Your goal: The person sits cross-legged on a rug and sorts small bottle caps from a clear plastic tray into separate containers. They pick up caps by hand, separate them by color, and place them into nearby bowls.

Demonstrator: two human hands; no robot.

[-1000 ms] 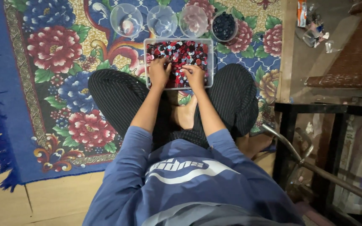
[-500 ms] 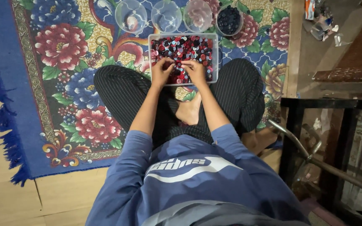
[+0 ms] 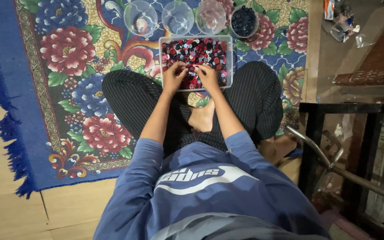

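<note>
A clear rectangular tray (image 3: 229,60) full of small red, dark and pale blue round pieces (image 3: 201,49) lies on the rug in front of my crossed legs. My left hand (image 3: 174,76) and my right hand (image 3: 208,76) both rest in the tray's near half, fingers curled into the pieces. What the fingertips pinch is too small to tell. Behind the tray stands a row of clear round cups: two hold almost nothing (image 3: 140,18) (image 3: 178,17), one is pinkish (image 3: 211,16), one (image 3: 243,21) is filled with dark blue pieces.
I sit cross-legged on a blue floral rug (image 3: 67,89) over a wooden floor (image 3: 5,209). A black metal frame (image 3: 334,146) and a metal bar (image 3: 316,151) stand at the right. Small clutter (image 3: 343,22) lies at the top right.
The view has drifted slightly, so the tray sits a little lower in the picture. Both hands stay in the tray's near half with small finger movements.
</note>
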